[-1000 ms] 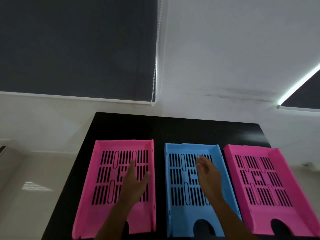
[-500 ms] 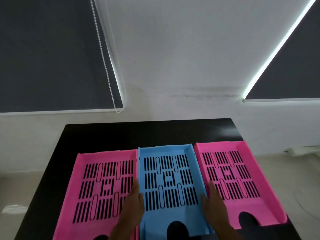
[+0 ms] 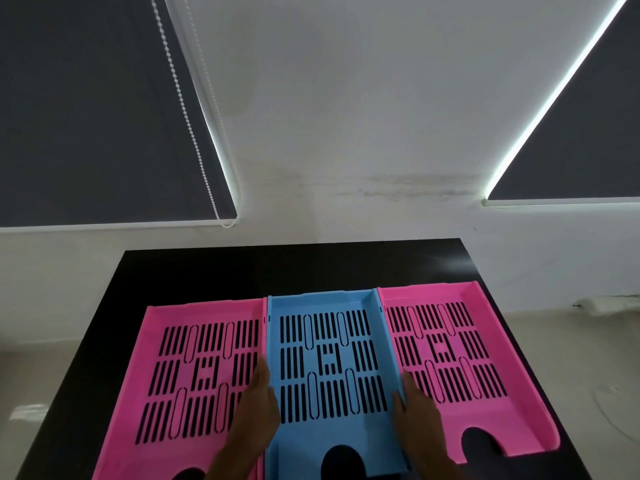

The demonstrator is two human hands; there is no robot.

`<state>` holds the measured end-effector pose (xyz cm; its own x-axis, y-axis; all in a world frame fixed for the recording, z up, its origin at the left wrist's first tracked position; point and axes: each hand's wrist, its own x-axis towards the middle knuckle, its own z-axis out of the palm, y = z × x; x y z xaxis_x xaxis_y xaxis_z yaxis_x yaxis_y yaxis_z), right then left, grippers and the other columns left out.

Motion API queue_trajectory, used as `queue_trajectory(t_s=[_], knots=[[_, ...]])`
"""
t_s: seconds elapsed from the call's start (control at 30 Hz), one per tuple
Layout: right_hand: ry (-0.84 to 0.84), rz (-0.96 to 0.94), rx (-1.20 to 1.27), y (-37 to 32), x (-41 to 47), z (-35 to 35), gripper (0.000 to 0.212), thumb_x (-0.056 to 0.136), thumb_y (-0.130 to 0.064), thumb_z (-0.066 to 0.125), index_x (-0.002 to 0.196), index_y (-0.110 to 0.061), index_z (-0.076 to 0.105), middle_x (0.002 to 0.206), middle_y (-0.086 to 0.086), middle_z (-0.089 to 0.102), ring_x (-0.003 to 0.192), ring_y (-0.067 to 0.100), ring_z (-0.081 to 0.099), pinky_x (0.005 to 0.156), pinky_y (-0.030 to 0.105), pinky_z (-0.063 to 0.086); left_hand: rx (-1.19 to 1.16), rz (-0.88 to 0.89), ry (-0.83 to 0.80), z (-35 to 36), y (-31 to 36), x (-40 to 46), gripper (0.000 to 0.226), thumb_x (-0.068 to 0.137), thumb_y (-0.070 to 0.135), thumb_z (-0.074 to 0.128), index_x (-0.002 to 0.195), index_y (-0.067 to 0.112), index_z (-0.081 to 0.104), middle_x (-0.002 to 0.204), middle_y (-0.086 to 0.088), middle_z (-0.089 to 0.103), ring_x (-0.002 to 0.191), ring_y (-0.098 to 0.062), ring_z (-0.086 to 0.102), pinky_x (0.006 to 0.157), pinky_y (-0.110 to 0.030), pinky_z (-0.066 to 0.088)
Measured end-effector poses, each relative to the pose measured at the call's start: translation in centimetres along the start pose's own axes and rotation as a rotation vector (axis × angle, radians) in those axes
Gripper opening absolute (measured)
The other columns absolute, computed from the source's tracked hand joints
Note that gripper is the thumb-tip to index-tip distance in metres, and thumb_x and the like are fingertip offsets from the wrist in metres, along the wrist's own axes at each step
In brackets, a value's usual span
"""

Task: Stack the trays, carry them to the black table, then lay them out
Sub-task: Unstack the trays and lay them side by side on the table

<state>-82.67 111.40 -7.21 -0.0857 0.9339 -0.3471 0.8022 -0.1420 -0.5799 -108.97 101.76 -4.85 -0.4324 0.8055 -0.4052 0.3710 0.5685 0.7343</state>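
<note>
Both hands clasp the blue tray in the middle of the black table.

Three slotted plastic letter trays lie side by side on the black table [image 3: 194,271]: a pink tray at left [image 3: 166,368], the blue tray [image 3: 329,358] between, another pink tray at right [image 3: 478,358], walls touching or nearly so. The left hand [image 3: 254,410] lies along the blue tray's left wall, the right hand [image 3: 414,414] along its right wall, fingers held together and pressed flat against the sides near the close end, not curled under that I can see. These trays look light and stiff, thin moulded plastic with smooth, probably slick walls; squeezing the two long sides should lift one, though hooking fingers under the rim or through the near cut-out would hold more surely.
</note>
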Motion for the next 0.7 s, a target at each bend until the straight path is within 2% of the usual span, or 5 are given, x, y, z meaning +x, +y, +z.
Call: queue_trajectory(t_s=[0.07,0.13,0.3,0.4,0.7], knots=[[0.011,-0.01,0.001,0.1,0.4,0.2,0.049,0.101,-0.021,0.052,0.149,-0.013,0.04,0.105,0.0,0.07,0.089,0.012,0.07,0.087,0.033,0.062,0.028,0.015,-0.017,-0.1,0.5,0.0,0.079,0.102,0.003,0.043,0.159,0.016,-0.009,0.169,-0.012,0.011,0.122,-0.017,0.062,0.106,-0.019,0.04],[0.03,-0.029,0.003,0.1,0.8,0.3,0.048,0.101,-0.019,0.052,0.148,-0.012,0.042,0.105,0.002,0.069,0.087,0.012,0.068,0.086,0.031,0.061,0.053,0.008,-0.031,-0.1,0.6,0.4,0.081,0.101,0.0,0.045,0.159,0.015,-0.009,0.169,-0.011,0.009,0.148,-0.027,0.035,0.11,-0.021,0.015],[0.041,-0.043,-0.006,-0.4,2.8,1.0,0.05,0.1,-0.021,0.053,0.148,-0.015,0.042,0.111,0.003,0.069,0.094,0.015,0.069,0.087,0.038,0.062,0.075,0.008,-0.035,-0.3,0.1,2.6,0.085,0.1,0.0,0.047,0.158,0.019,-0.013,0.169,-0.011,0.005,0.148,-0.035,0.034,0.12,-0.039,0.029],[0.046,-0.035,-0.006,-1.5,4.3,1.0,0.049,0.1,-0.02,0.052,0.147,-0.017,0.041,0.108,0.004,0.069,0.089,0.016,0.07,0.079,0.038,0.065,0.084,0.014,-0.03,-0.9,0.4,4.5,0.085,0.099,-0.002,0.047,0.159,0.019,-0.01,0.169,-0.014,0.008,0.131,-0.056,0.044,0.108,-0.058,0.042],[0.072,-0.036,-0.027,-3.6,7.7,1.5,0.043,0.101,-0.017,0.051,0.143,-0.015,0.042,0.085,0.0,0.064,0.073,0.013,0.068,0.065,0.033,0.064,0.103,0.018,-0.025,-2.1,1.4,9.6,0.083,0.098,-0.006,0.045,0.159,0.017,-0.006,0.169,-0.015,0.011,0.127,-0.057,0.047,0.104,-0.059,0.045]])
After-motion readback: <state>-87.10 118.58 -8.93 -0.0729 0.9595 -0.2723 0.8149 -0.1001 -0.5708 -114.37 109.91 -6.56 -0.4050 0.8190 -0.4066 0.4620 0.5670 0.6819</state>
